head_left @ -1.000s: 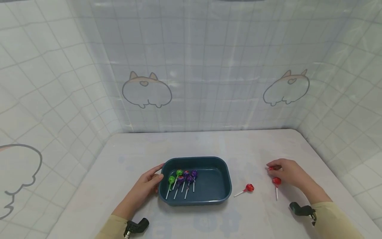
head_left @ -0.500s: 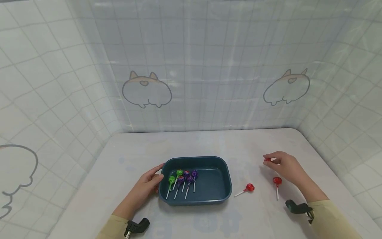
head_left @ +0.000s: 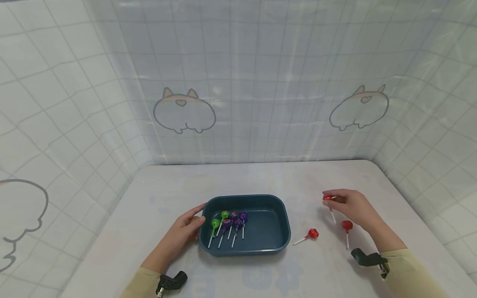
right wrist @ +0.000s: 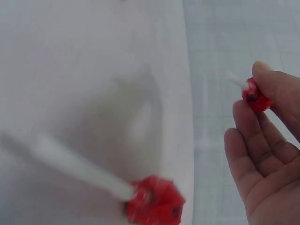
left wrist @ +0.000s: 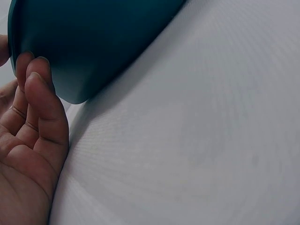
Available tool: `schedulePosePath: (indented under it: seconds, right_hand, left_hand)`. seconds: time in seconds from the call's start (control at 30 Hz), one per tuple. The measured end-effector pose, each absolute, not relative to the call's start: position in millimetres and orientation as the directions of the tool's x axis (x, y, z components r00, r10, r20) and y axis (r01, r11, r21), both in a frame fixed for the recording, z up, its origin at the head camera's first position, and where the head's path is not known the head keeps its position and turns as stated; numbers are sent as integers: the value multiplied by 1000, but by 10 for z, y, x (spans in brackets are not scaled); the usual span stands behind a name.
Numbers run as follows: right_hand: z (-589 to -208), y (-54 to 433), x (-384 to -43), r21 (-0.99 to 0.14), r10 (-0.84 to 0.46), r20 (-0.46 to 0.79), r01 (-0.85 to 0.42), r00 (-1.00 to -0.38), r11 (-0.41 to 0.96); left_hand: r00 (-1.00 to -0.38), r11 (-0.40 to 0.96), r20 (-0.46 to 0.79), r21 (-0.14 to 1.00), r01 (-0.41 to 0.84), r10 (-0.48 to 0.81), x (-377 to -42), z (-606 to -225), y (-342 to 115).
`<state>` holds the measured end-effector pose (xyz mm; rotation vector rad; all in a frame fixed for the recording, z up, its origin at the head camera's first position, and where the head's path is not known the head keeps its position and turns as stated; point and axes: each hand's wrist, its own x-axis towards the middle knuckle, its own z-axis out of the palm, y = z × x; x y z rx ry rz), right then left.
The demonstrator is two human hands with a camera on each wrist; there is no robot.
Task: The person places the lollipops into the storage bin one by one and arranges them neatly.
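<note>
A dark teal tray [head_left: 261, 251] stands on the table, with several green- and purple-wrapped lollipops [head_left: 226, 224] lying in its left half. My left hand [head_left: 180, 231] holds the tray's left end, thumb at the rim and fingertips against the outer wall in the left wrist view. To the right, my right hand [head_left: 352, 207] pinches a red lollipop [right wrist: 257, 96] by its wrapped head between thumb and fingers, its white stick hanging down above the table. Two more red lollipops lie on the table: one [head_left: 347, 225] below that hand, another [head_left: 313, 234] nearer the tray.
A pale table [head_left: 179, 178] with faint prints carries everything. White grid-patterned sheeting [head_left: 253, 103] with cartoon animal drawings encloses its back and sides. Dark wrist devices [head_left: 369, 258] sit at both cuffs.
My right hand has lifted its red lollipop and moved left and slightly away from me, so the stick now shows hanging. My left hand and the tray have stayed put.
</note>
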<state>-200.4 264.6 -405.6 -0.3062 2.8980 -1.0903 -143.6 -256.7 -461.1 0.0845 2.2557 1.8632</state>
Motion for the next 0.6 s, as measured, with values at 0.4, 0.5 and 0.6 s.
schedulePosePath:
  seconds: [0.4, 0.5, 0.6]
  right_hand:
    - [-3954, 2387, -1996, -720, -242, 6, -172, -970, 672]
    - [-3942, 2315, -2006, -736, -273, 14, -195, -962, 648]
    - [-3925, 2244, -2010, -744, -299, 32, -223, -954, 631]
  left_hand:
    - [-975, 188, -110, 979, -73, 193, -1422, -4622, -2574]
    - [-975, 187, -109, 980, -72, 196, -1423, -4626, -2573]
    - [-974, 185, -112, 980, -75, 196, -1424, -4628, -2570]
